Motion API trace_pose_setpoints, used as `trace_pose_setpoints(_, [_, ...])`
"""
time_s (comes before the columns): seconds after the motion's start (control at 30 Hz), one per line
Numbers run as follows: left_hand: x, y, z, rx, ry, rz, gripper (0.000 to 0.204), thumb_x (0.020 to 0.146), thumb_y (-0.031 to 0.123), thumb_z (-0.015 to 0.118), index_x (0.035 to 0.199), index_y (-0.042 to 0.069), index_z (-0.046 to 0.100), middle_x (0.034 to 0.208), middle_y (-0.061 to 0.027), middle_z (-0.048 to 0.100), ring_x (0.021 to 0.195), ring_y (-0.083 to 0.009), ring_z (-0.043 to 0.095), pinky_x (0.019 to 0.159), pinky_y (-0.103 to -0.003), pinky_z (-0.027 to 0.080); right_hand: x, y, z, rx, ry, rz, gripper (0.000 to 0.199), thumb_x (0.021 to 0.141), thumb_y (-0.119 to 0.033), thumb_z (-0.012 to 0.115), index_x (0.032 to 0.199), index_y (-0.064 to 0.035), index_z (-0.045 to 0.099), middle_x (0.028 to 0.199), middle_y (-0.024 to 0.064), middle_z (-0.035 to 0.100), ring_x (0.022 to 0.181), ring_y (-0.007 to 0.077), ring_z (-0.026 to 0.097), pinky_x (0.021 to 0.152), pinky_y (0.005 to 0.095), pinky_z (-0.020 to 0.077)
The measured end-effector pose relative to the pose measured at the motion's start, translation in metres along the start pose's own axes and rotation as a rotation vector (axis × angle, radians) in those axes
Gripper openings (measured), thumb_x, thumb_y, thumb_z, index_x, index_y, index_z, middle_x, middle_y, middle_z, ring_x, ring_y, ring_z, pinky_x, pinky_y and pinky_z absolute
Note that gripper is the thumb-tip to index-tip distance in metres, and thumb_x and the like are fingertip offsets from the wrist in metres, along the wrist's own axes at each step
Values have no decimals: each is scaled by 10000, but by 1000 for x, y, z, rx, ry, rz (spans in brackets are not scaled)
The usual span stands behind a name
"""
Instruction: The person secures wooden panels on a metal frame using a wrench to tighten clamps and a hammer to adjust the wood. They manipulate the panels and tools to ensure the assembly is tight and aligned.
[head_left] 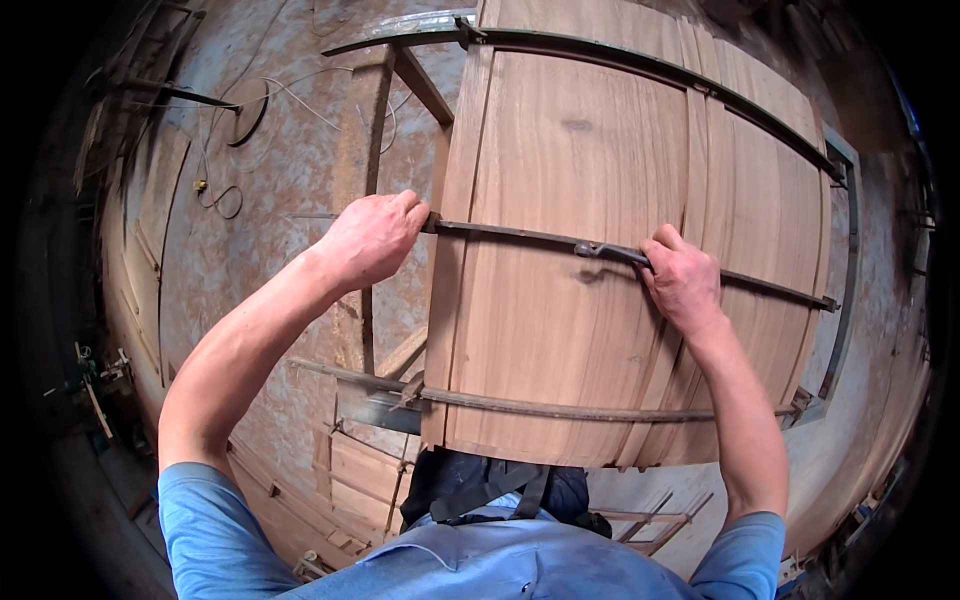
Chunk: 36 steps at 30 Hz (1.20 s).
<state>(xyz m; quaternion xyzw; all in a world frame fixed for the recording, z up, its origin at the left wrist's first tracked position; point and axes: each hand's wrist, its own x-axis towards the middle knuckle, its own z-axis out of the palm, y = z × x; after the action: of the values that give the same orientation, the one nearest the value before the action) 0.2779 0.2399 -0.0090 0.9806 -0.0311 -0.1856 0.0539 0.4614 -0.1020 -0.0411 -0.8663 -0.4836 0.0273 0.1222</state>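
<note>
A large wooden panel door [570, 340] lies flat in front of me, with several long metal bar clamps across it. On the middle bar clamp [520, 235], my left hand [375, 238] is closed round the end at the door's left edge, next to the clamp's jaw [431, 222]. My right hand [682, 275] is closed round a short dark metal rod with a rounded end [610, 252], which lies over the same clamp bar. The far clamp [610, 52] and the near clamp [560, 408] span the door from edge to edge.
Wooden trestle beams [355, 190] support the door on the left. A cable [215, 195] lies on the stained floor near a round disc [248, 112]. Boards [150, 240] lean at the far left, and a wooden frame [365, 465] stands low at the near left.
</note>
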Motion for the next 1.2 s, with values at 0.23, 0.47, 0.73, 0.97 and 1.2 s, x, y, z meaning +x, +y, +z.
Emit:
trace_pose_setpoints(0.23, [-23, -8, 27, -197, 454, -96, 501, 735, 74, 679, 1212, 17, 539, 1022, -140, 606, 991, -330, 562, 885, -414, 451, 12, -5, -24, 4, -253, 26, 175, 866, -203, 667, 937, -71, 577, 891, 116, 573, 728, 336, 628, 627, 456, 531])
trace_pose_setpoints(0.47, [-36, -9, 81, -313, 822, -204, 602, 705, 165, 791, 1228, 33, 524, 1092, -155, 605, 1064, -352, 560, 980, -458, 426, 122, -82, -59, 17, -343, -353, 70, 898, -151, 578, 900, -84, 558, 802, 140, 603, 732, 355, 626, 608, 449, 481])
trace_pose_setpoints(0.73, [-37, -9, 97, -350, 910, -243, 691, 726, 272, 797, 1294, 22, 494, 1170, -150, 588, 1154, -334, 533, 1078, -486, 363, 217, -176, -20, -357, -411, -832, 134, 861, -127, 568, 778, -108, 672, 755, 78, 661, 746, 242, 672, 600, 373, 509])
trace_pose_setpoints(0.97, [-42, -23, 90, -393, 866, -159, 726, 612, 91, 802, 1270, 10, 504, 1069, -134, 598, 1039, -324, 558, 962, -454, 428, 245, -209, -3, -447, -334, -1061, 131, 774, -197, 621, 656, -178, 675, 712, 5, 681, 799, 180, 649, 725, 323, 447])
trace_pose_setpoints(1.2, [-38, -25, 81, -328, 835, -154, 583, 594, 147, 819, 1115, 41, 582, 1003, -99, 606, 978, -282, 577, 890, -411, 444, 257, -217, -3, -445, -379, -1160, 178, 808, -205, 597, 657, -155, 678, 763, 22, 697, 852, 180, 643, 835, 325, 433])
